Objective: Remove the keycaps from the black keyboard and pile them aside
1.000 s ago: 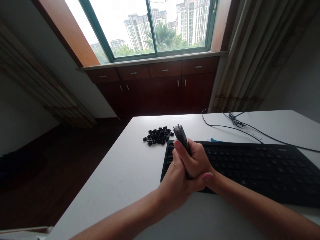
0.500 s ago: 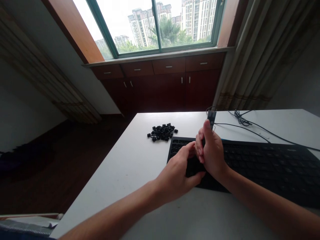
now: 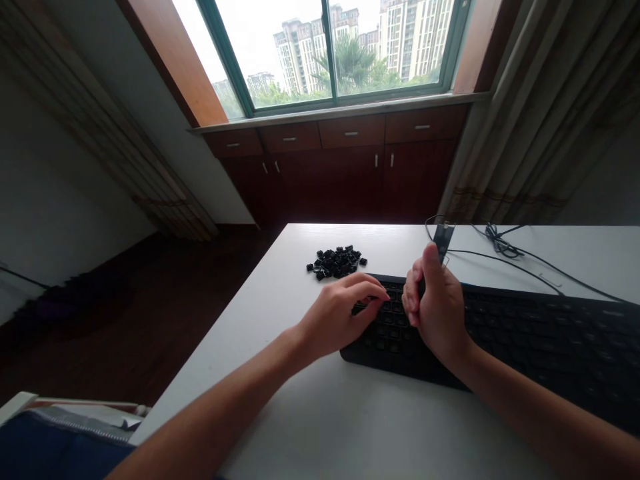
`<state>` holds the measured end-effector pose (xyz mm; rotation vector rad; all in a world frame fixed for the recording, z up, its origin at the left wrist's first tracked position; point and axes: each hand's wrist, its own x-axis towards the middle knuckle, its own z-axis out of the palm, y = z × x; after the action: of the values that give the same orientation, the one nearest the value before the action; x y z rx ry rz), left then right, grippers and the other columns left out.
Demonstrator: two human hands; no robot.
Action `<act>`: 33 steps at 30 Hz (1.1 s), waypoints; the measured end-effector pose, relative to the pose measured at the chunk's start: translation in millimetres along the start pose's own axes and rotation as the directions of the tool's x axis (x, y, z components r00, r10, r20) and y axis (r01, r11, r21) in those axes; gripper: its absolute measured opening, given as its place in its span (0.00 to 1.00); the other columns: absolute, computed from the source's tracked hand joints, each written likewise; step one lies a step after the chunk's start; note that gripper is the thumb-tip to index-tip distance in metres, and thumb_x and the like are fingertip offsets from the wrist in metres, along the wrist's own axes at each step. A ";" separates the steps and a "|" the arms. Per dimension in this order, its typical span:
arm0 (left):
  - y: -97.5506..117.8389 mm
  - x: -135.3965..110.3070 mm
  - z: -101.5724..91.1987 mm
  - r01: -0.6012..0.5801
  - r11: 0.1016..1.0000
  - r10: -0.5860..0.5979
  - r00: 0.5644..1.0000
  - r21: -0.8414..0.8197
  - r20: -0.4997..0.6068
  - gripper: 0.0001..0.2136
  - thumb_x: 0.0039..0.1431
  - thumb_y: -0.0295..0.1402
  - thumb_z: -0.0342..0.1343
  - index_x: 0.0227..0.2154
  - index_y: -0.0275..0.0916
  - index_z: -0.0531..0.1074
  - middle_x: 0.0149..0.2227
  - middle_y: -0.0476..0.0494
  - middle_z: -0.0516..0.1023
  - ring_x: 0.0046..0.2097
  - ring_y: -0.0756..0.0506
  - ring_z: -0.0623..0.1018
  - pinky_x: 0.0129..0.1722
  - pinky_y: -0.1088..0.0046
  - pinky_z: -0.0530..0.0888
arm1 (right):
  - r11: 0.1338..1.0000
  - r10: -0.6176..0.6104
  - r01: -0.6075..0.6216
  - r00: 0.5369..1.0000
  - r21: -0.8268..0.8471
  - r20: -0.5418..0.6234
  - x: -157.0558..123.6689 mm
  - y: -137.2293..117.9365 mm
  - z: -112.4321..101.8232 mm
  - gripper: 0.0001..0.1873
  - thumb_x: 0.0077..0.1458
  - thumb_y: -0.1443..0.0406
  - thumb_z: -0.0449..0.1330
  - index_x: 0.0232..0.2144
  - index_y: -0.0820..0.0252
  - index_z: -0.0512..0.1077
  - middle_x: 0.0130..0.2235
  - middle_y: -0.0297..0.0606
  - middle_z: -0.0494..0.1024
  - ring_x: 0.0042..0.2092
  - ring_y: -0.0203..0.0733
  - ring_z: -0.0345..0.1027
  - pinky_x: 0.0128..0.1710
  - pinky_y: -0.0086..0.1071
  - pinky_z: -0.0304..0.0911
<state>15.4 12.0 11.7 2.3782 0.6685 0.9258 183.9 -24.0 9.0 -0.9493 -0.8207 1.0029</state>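
A black keyboard [image 3: 530, 333] lies on the white table, and the sockets in its left part show without keycaps. My right hand [image 3: 437, 307] is closed around a keycap puller [image 3: 443, 239], its dark flat end upright above the thumb with thin wire beside it. Over the keyboard's left end, my left hand [image 3: 345, 310] has thumb and fingertips drawn together in a pinch. Whatever sits between those fingertips is too small to make out. A pile of loose black keycaps [image 3: 337, 262] rests on the table just beyond the left hand.
A bundled black cable [image 3: 503, 243] lies at the back right, with its lead running along the table [image 3: 265, 313]. The table's left edge drops to a dark floor. Wooden cabinets [image 3: 325, 180] stand under the window. Dark blue fabric [image 3: 60, 443] is at lower left.
My left hand has come away from beside the right hand, moving left, and its spread thumb and fingers have closed into a pinch. The right hand keeps its grip. The view has shifted slightly left.
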 end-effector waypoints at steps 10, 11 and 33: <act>-69.7 0.9 -48.9 0.199 0.966 -0.132 0.929 0.163 -0.346 0.06 0.64 0.33 0.59 0.41 0.39 0.78 0.41 0.44 0.81 0.40 0.46 0.82 0.39 0.69 0.83 | 0.999 0.033 -0.032 0.998 -0.042 0.044 -3.7 -2.1 1.5 0.27 0.62 0.43 0.56 0.23 0.56 0.63 0.15 0.25 0.63 0.12 0.29 0.54 0.08 0.21 0.49; -72.7 0.3 -49.7 0.216 0.963 -0.146 0.922 0.164 -0.359 0.06 0.64 0.34 0.60 0.40 0.39 0.78 0.40 0.44 0.82 0.38 0.46 0.82 0.38 0.69 0.83 | 0.998 0.036 -0.034 0.998 -0.046 0.052 -3.8 -2.1 1.4 0.27 0.62 0.43 0.56 0.23 0.56 0.63 0.15 0.25 0.63 0.12 0.29 0.55 0.08 0.21 0.49; -43.6 -0.3 -27.5 0.038 0.962 0.015 0.981 0.271 -0.192 0.06 0.67 0.29 0.55 0.44 0.38 0.74 0.42 0.43 0.78 0.44 0.46 0.78 0.43 0.68 0.78 | 0.997 0.074 -0.074 0.996 -0.006 0.051 -1.8 -3.8 1.4 0.28 0.60 0.41 0.57 0.24 0.56 0.63 0.15 0.25 0.64 0.12 0.29 0.54 0.09 0.23 0.50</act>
<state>-15.8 52.1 3.0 2.5391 0.9382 1.1331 183.3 -26.2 12.8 -0.9666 -0.8352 1.0939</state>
